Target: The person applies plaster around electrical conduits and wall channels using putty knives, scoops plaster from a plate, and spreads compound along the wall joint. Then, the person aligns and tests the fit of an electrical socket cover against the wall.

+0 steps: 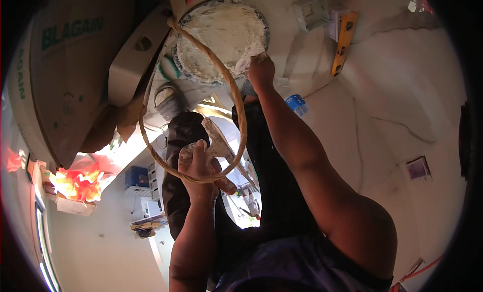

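Observation:
A round dark-rimmed tub [224, 38] full of pale, thick paste stands on the floor beyond my feet. My right hand [261, 73] is closed at its near right edge, its fingers smeared with paste; what they grip is hidden. Nearer to me, my left hand [197, 166] is wrapped round a paste-smeared trowel [219, 143], held between my legs with its blade tilted upward. A loop of twisted tan cord [232, 86] crosses the view in front of the tub and over my left hand.
A large cardboard box [75, 55] fills the left. A yellow spirit level [344, 45] and a clear square container [310, 13] lie at the far right. A bottle with a blue label [297, 105] is beside my right forearm. My shoe [168, 102] stands near the tub.

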Demonstrator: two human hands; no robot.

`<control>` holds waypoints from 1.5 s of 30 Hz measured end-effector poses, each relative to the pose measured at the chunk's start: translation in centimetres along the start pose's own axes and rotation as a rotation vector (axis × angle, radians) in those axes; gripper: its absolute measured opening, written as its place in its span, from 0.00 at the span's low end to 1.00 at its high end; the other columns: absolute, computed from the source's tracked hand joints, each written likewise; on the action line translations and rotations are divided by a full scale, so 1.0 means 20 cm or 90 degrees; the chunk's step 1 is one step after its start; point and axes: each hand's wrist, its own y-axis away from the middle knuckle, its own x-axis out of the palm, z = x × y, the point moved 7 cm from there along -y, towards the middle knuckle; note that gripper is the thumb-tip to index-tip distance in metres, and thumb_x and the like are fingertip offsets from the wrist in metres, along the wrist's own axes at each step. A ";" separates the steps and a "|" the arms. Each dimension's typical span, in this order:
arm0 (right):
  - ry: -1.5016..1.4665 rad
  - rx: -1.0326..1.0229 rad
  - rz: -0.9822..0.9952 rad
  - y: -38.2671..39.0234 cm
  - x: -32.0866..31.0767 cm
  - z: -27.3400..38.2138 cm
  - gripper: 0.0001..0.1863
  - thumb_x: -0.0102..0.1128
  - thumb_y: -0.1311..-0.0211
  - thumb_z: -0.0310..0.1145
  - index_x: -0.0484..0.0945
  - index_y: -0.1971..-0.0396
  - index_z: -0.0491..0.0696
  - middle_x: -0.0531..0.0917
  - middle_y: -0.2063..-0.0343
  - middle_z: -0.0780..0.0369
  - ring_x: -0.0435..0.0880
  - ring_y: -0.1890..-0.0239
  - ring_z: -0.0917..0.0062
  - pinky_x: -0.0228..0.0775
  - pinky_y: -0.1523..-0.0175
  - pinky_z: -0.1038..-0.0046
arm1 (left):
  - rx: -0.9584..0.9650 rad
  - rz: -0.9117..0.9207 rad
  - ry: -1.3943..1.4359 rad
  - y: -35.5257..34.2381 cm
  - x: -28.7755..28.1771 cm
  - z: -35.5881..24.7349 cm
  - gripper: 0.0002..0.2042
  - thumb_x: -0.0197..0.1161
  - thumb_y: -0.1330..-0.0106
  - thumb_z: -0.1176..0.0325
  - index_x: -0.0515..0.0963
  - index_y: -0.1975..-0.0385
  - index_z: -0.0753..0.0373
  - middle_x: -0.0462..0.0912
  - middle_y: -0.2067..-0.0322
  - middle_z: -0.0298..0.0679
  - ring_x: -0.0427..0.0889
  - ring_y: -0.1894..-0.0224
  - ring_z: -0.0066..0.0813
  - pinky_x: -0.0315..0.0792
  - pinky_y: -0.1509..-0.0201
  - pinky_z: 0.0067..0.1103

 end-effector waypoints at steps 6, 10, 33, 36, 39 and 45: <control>0.162 -0.058 0.063 -0.14 0.03 0.08 0.16 0.52 0.41 0.37 0.75 0.64 0.37 0.82 0.68 0.44 0.82 0.63 0.49 0.74 0.56 0.55 | 0.007 0.009 0.017 0.01 0.01 -0.01 0.08 0.62 0.36 0.66 0.73 0.71 0.63 0.74 0.79 0.31 0.71 0.80 0.16 0.66 0.79 0.15; 0.044 0.111 0.052 -0.10 0.00 0.19 0.18 0.51 0.42 0.37 0.75 0.58 0.37 0.82 0.66 0.44 0.83 0.60 0.51 0.75 0.54 0.56 | 0.030 0.000 0.031 0.01 0.01 -0.01 0.08 0.62 0.35 0.66 0.73 0.70 0.62 0.74 0.78 0.31 0.71 0.80 0.16 0.65 0.78 0.14; 0.243 -0.082 0.245 -0.16 -0.16 0.37 0.24 0.48 0.38 0.37 0.71 0.42 0.50 0.84 0.62 0.54 0.84 0.60 0.61 0.75 0.55 0.60 | 0.013 0.027 -0.019 0.02 0.03 0.01 0.07 0.59 0.33 0.67 0.74 0.68 0.63 0.76 0.78 0.32 0.73 0.82 0.17 0.65 0.80 0.14; 0.224 -0.089 0.131 -0.26 -0.23 0.38 0.22 0.49 0.39 0.37 0.73 0.45 0.49 0.84 0.61 0.55 0.84 0.60 0.61 0.76 0.56 0.60 | 0.016 0.022 -0.003 0.01 0.02 0.02 0.08 0.61 0.34 0.67 0.73 0.70 0.64 0.74 0.80 0.31 0.71 0.82 0.15 0.64 0.79 0.14; 0.258 -0.150 0.142 -0.25 -0.13 0.44 0.22 0.51 0.42 0.35 0.74 0.47 0.47 0.83 0.64 0.55 0.84 0.62 0.61 0.77 0.60 0.61 | 0.033 0.029 -0.005 0.00 0.02 0.02 0.07 0.61 0.34 0.67 0.73 0.69 0.64 0.75 0.80 0.31 0.71 0.81 0.15 0.64 0.79 0.14; 0.322 -0.198 0.197 -0.13 -0.12 0.47 0.21 0.52 0.42 0.33 0.74 0.47 0.46 0.82 0.62 0.55 0.83 0.57 0.63 0.78 0.57 0.62 | 0.011 0.039 -0.016 0.02 0.02 0.02 0.08 0.61 0.35 0.67 0.74 0.68 0.65 0.75 0.79 0.31 0.71 0.79 0.15 0.66 0.75 0.14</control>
